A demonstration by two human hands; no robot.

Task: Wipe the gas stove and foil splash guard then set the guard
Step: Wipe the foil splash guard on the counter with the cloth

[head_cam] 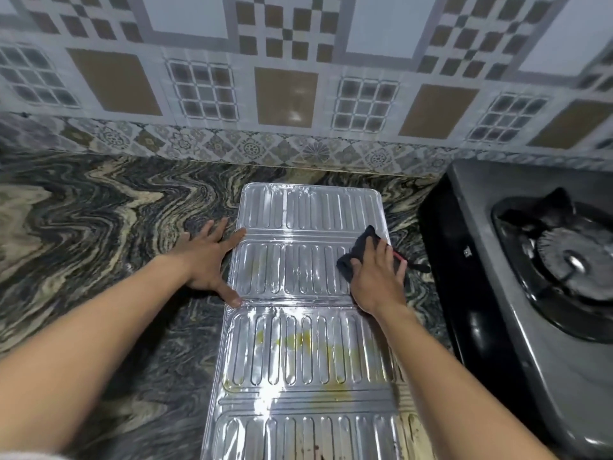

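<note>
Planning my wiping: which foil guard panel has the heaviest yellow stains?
The third panel from the wall, directly nearer than the one under the black cloth.

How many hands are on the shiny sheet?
2. The left hand lies flat at the left edge of the sheet; the right hand holds a dark cloth against its right side. None hidden.

Shiny ribbed foil guard; glossy veined stone counter.

Both bare forearms reach forward; left hand lies flat, fingers spread; right hand grips a dark cloth.
</note>
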